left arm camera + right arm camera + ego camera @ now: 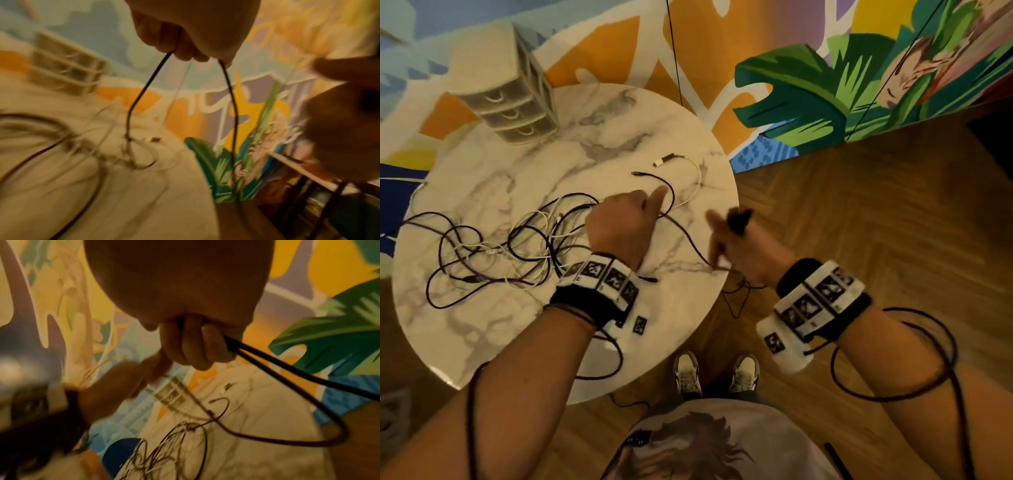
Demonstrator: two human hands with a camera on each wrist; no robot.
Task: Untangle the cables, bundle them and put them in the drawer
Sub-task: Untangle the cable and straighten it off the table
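Observation:
On the round marble table (pixel 619 137) lies a tangle of black and white cables (pixel 517 253), left of my hands. My left hand (pixel 630 219) is raised over the table's middle, and its curled fingers (pixel 185 48) grip a black cable (pixel 139 100) that drops into the tangle. That black cable (pixel 688 240) runs on to my right hand (pixel 732 236) at the table's right edge. The right hand's fingers (pixel 195 345) are curled round loops of the black cable (pixel 287 368). A white cable (pixel 697 178) with a plug lies loose behind the hands.
A small drawer unit (pixel 513 106) with three shut drawers stands at the table's back left. A painted wall rises behind the table. To the right is wooden floor (pixel 859 222), and my shoes (pixel 688 373) stand by the near edge. Camera leads hang from both forearms.

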